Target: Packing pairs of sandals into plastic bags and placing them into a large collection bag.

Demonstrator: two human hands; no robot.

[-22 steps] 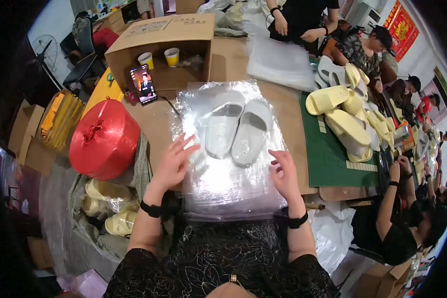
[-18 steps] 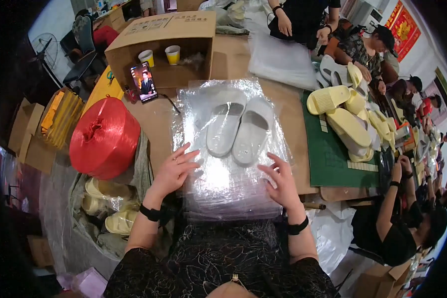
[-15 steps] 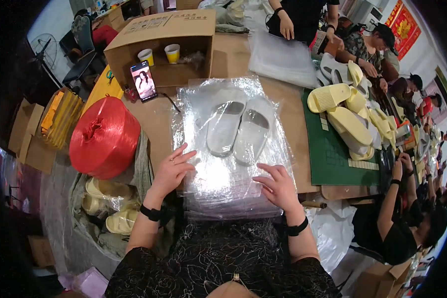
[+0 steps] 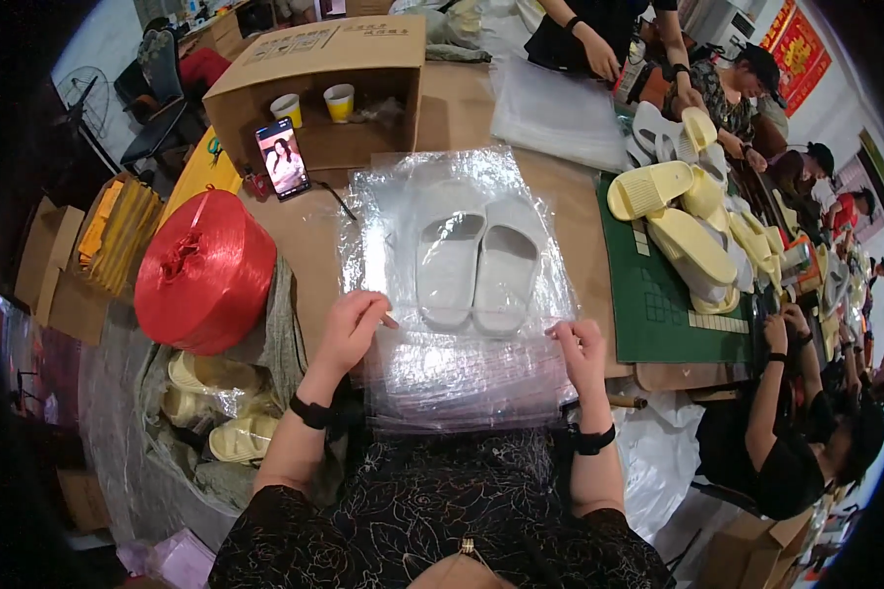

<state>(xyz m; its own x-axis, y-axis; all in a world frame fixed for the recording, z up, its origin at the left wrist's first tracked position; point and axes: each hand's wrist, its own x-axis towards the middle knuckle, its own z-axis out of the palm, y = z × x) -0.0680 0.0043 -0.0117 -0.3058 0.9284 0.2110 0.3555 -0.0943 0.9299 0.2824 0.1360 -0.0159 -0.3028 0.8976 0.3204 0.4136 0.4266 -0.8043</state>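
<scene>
Two light grey slide slippers [image 4: 449, 280] lie side by side in a clear plastic bag [image 4: 388, 245] in front of me. Under it is a stack of more clear bags [image 4: 462, 393], reaching the table's near edge. My left hand [image 4: 357, 329] pinches the bag at its near left corner, thumb and fingers together. At the near right corner, my right hand [image 4: 581, 353] has its fingers closed on the bag's edge too. The slippers' toe ends face away from me.
A big red roll of plastic twine [image 4: 206, 270] stands at left, above a sack of pale yellow slippers [image 4: 241, 437]. Behind are a phone [image 4: 283, 159] and a cardboard box [image 4: 314, 59] with cups. Yellow slippers [image 4: 692, 245] pile on a green mat [image 4: 658, 339]; co-workers sit at right.
Both hands have gone from spread fingers to pinching the bag's near corners. My right hand has moved right. The slippers now sit slightly nearer me, their open tops showing more plainly.
</scene>
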